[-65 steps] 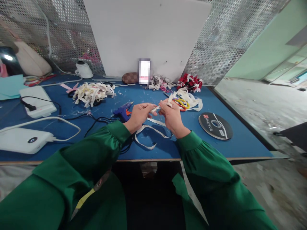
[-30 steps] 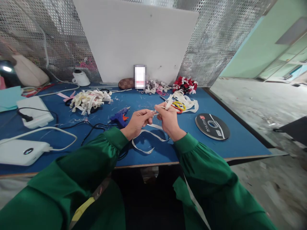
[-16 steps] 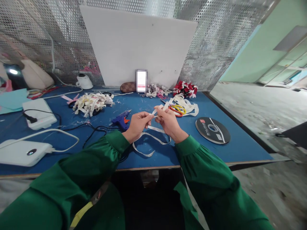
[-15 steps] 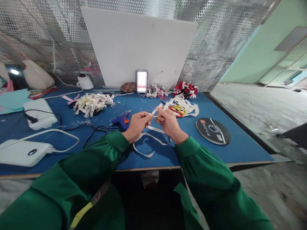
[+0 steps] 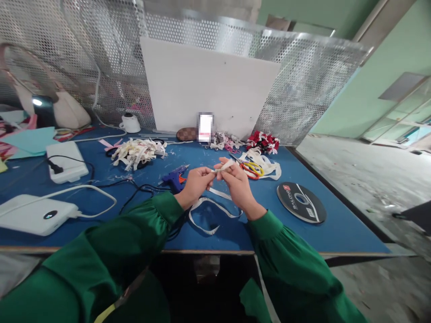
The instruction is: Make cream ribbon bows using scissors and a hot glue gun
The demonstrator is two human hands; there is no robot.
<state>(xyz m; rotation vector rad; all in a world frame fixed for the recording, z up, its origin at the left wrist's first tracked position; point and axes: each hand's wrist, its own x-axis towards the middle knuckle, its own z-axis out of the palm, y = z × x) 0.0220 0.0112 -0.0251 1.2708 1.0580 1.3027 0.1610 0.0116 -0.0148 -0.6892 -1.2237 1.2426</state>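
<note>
My left hand point(image 5: 198, 183) pinches a cream ribbon point(image 5: 225, 168) between thumb and fingertips, over the middle of the blue table. Close against it, my right hand point(image 5: 237, 181) has thumb and fingers closed on the same ribbon, whose short end sticks up. Just below both hands, a white measuring tape point(image 5: 215, 201) lies in a loose curve on the tabletop. Left of my left hand rests a blue glue gun point(image 5: 174, 178) with an orange trigger. Beyond my right hand, scissors point(image 5: 252, 170) with red and yellow handles lie on a heap of white ribbon point(image 5: 271, 166).
A black disc-shaped reel point(image 5: 301, 202) lies at right. White bows point(image 5: 136, 152) are piled at back left; red and white bows point(image 5: 262, 142) sit at back right. A phone point(image 5: 205, 127) leans on a white board point(image 5: 212, 85). Power banks point(image 5: 37, 215) and cables occupy the left.
The view has tilted up, so the table sits lower in the picture. My right hand has turned, its fingers now more extended along the ribbon. Both hands keep hold of it.
</note>
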